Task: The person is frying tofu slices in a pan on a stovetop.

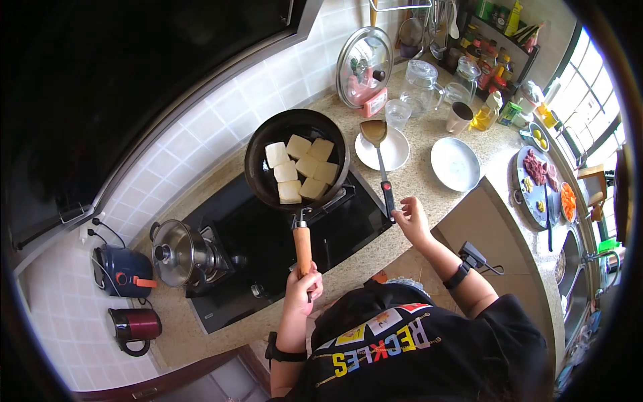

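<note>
My left hand (304, 287) is closed around the wooden handle of a dark frying pan (252, 164), which sits over the black stove. Several pale square slabs of what looks like tofu (308, 165) lie flat in the pan. To the right, a spatula (382, 164) rests with its brown blade on a white plate (400, 153), its black handle pointing toward me. My right hand (411, 220) is beside that handle's end, fingers loosely bent and apart. The thumb side seems to touch the handle, but the fingers are not wrapped round it.
A lidded steel pot (179, 253) stands on the left burner, near a kettle (136, 331). Another white plate (455, 165) lies at right. Behind are a glass lid (365, 67), a glass pitcher (420, 87) and bottles. A round board (531, 194) holds meat, a knife and chopped pieces beside the sink.
</note>
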`<state>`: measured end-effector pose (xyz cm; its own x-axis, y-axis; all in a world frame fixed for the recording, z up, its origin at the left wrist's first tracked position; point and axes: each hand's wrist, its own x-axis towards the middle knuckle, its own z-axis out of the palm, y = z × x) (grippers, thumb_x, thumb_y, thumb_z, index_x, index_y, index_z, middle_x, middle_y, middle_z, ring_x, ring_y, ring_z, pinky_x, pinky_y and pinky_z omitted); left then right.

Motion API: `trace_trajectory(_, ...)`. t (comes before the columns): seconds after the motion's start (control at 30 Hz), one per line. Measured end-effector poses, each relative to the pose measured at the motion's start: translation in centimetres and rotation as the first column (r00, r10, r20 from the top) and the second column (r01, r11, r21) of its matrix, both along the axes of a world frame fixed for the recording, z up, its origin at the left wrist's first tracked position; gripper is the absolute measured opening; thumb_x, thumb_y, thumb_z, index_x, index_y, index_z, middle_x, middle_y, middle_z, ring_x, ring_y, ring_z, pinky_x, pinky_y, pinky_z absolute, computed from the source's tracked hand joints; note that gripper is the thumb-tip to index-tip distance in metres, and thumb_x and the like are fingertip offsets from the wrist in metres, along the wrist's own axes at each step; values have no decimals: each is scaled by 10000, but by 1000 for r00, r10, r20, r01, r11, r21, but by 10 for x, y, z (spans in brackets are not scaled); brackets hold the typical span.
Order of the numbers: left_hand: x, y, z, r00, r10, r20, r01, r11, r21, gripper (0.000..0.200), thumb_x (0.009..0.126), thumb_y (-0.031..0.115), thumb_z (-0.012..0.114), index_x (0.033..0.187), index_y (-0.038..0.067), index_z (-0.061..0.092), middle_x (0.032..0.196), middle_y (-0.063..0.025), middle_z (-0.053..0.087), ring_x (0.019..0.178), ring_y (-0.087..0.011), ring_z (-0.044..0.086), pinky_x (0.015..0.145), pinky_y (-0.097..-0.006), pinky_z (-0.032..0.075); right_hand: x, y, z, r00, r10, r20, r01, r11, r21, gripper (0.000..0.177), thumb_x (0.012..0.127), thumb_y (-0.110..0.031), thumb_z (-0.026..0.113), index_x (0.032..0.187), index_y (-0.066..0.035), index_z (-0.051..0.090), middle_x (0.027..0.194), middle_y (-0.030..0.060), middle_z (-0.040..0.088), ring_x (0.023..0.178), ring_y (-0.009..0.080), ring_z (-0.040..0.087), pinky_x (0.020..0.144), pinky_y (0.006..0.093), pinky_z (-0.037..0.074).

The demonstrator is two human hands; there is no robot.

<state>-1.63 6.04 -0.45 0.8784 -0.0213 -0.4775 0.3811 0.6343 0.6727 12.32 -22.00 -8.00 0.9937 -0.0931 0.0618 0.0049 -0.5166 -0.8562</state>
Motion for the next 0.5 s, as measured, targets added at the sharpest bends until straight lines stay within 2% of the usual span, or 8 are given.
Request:
trace_trajectory(0.07, 1, -2, 3, 1000, -10, 14, 9, 998, 58, 175, 734, 23, 522, 893, 62, 461, 580, -33, 453, 354, -85, 335, 340, -214, 245, 4, -6, -17, 999, -25, -28, 22, 997, -79, 494, 714, -255, 731, 1048, -12, 459, 888, 122, 528, 754, 206, 549, 671, 319, 466)
trace_trajectory(0.13, 1, -6, 7, 1000, 6, 0, -6, 996, 93, 174, 737, 28, 518, 897, 62, 459, 580, -32, 453, 357, -84, 336, 341, -213, 247, 11, -4, -31, 966, -13, -257, 46, 991, 125, 598, 708, -303, 739, 1109, 12, 427, 906, 127, 531, 764, 205, 559, 682, 332, 476)
trace_trajectory(0.17, 2, -9, 9, 1000, 4, 7, -5, 995, 103, 159, 743, 35, 516, 886, 66, 452, 579, -28, 452, 361, -80, 335, 342, -211, 248, 10, -2, -31, 954, 19, -301, 30, 987, 160, 656, 706, -329, 739, 1149, 20, 403, 913, 132, 535, 762, 201, 558, 681, 336, 477)
trace_trajectory(0.33, 3, -27, 9, 999, 28, 41, -33, 993, 110, 122, 757, 47, 515, 846, 80, 438, 584, -19, 448, 365, -70, 327, 344, -208, 246, 26, 1, -40, 954, 69, -291, -42, 995, 96, 683, 678, -349, 746, 1147, 12, 404, 843, 124, 554, 752, 225, 572, 681, 337, 477)
trace_trajectory(0.4, 3, -33, 8, 997, 48, 53, -53, 993, 101, 117, 761, 50, 516, 843, 86, 441, 589, -16, 450, 365, -67, 326, 348, -208, 249, 36, -3, -50, 965, 56, -257, -78, 994, -78, 684, 653, -356, 752, 1120, 14, 415, 809, 137, 564, 758, 252, 585, 690, 347, 479)
trace_trajectory(0.5, 6, -41, 10, 995, 85, 54, -90, 992, 92, 127, 758, 43, 530, 830, 87, 435, 588, -11, 445, 372, -67, 337, 355, -209, 253, 32, -1, -32, 950, 110, -292, -136, 988, -71, 641, 634, -340, 751, 1065, 18, 440, 834, 168, 585, 773, 273, 600, 696, 361, 480)
